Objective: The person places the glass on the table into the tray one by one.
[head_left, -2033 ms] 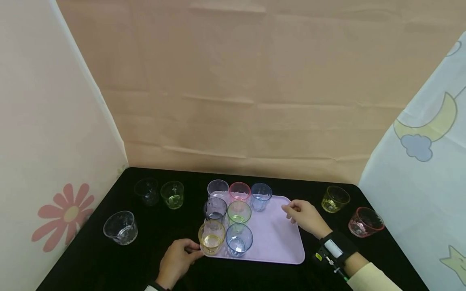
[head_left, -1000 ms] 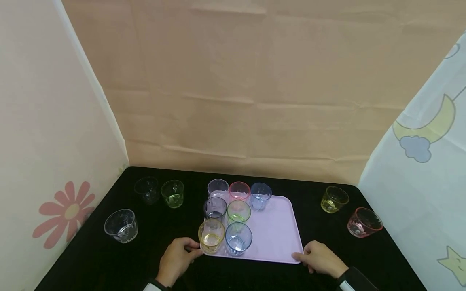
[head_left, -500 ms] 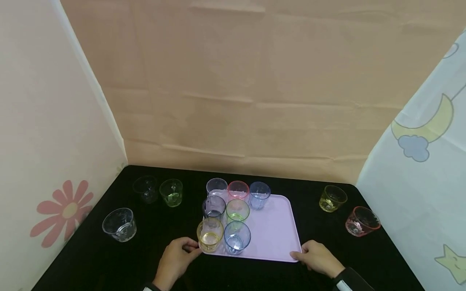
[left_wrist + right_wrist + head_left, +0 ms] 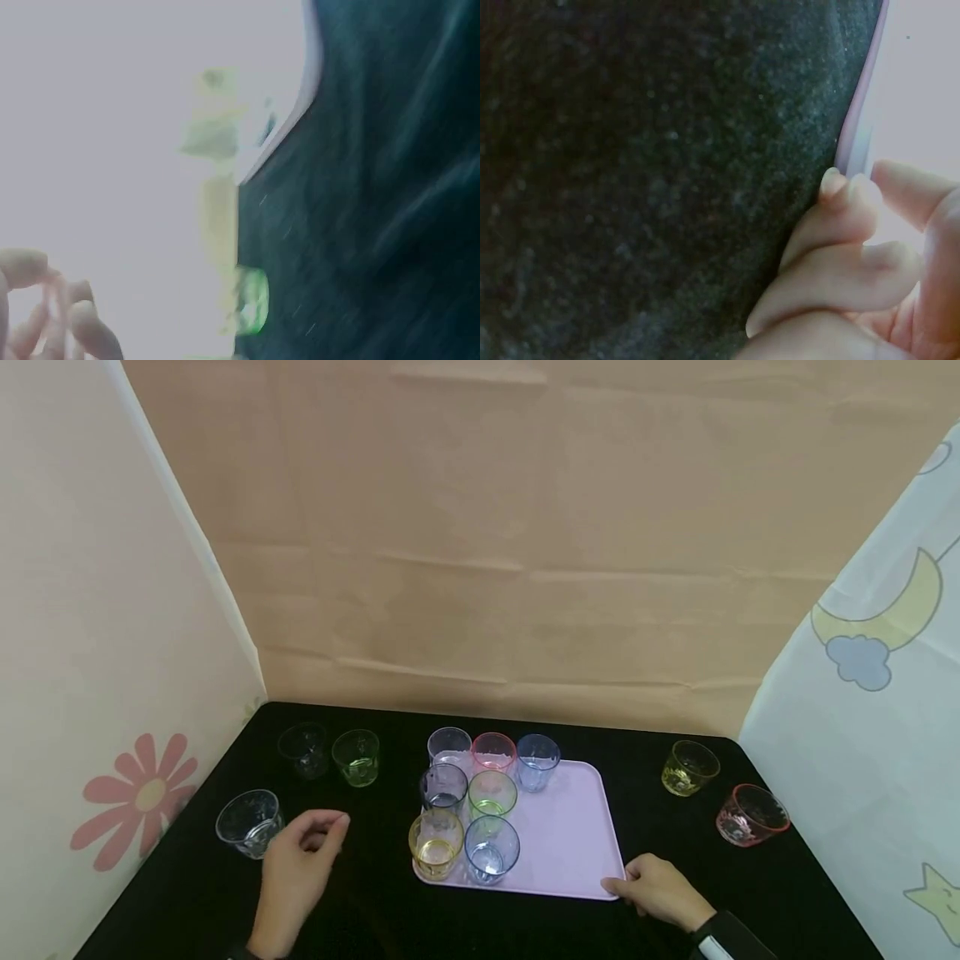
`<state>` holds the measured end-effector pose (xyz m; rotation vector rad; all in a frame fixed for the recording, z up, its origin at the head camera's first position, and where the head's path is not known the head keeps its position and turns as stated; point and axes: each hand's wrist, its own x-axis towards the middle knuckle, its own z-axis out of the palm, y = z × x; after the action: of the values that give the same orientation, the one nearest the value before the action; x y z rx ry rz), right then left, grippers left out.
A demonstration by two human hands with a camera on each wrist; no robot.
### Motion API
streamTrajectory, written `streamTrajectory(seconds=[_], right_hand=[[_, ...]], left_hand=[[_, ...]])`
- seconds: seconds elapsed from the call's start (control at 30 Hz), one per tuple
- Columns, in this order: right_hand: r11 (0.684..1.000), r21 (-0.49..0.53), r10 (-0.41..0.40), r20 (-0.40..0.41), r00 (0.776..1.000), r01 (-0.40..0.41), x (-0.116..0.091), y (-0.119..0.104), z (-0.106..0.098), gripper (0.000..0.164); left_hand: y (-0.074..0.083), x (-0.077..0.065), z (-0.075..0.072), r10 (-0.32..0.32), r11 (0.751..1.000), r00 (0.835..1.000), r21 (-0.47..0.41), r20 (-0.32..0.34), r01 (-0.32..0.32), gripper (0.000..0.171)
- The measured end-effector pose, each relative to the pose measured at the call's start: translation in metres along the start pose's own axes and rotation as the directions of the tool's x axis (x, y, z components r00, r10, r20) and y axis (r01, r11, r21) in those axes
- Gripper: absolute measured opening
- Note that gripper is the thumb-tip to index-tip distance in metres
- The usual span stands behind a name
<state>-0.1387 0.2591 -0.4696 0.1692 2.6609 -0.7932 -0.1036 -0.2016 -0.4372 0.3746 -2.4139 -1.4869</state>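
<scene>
My right hand [image 4: 663,893] pinches the near right corner of a lilac tray [image 4: 573,835], thumb on top; the right wrist view shows its curled fingers [image 4: 832,277] at the tray's rim. Several tinted glasses stand on the left part of the tray, among them a yellow glass [image 4: 437,852], a blue glass [image 4: 491,856] and a green glass [image 4: 492,797]. My left hand [image 4: 296,868] is off the tray, fingers loosely bent and holding nothing. It is just right of a clear glass [image 4: 251,831], overlapping its edge in the head view.
Behind on the left stand a green glass [image 4: 358,764] and a dark, hard-to-see glass [image 4: 303,752]. A yellow-tinted glass [image 4: 686,772] and a red-rimmed glass [image 4: 750,818] are at the right. Paper walls, one brown [image 4: 480,568], enclose the black table [image 4: 465,927].
My right hand came down along the tray's right side to its near corner and took hold there. My left hand let go of the near left corner and moved left toward the clear glass.
</scene>
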Motion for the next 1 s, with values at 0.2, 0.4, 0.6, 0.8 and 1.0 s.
streamTrajectory(seconds=[0.2,0.4,0.6,0.8,1.0], right_hand=[[1.0,0.013,0.008,-0.002,1.0,-0.008,0.001,0.0,0.0,0.037],[0.999,0.016,0.03,0.008,1.0,-0.03,0.002,0.0,0.001,0.037],[0.999,0.011,0.05,0.013,0.999,-0.05,0.002,-0.001,0.002,0.037],[0.999,0.023,0.044,0.006,0.999,-0.044,0.003,0.001,0.002,0.038],[0.998,0.052,0.026,0.022,0.999,-0.027,0.003,0.004,0.001,0.039]], left_hand=[[-0.003,0.018,-0.031,0.144,0.976,0.947,-0.115,-0.287,-0.183,0.024],[-0.024,0.029,-0.052,0.067,0.97,0.923,-0.193,-0.379,-0.15,0.069],[-0.054,0.034,-0.063,-0.098,0.936,0.958,-0.351,-0.269,-0.003,0.097],[-0.07,0.043,-0.053,-0.215,0.893,0.949,-0.439,-0.229,0.096,0.103],[-0.078,0.047,-0.042,-0.279,0.904,0.944,-0.379,-0.177,0.196,0.117]])
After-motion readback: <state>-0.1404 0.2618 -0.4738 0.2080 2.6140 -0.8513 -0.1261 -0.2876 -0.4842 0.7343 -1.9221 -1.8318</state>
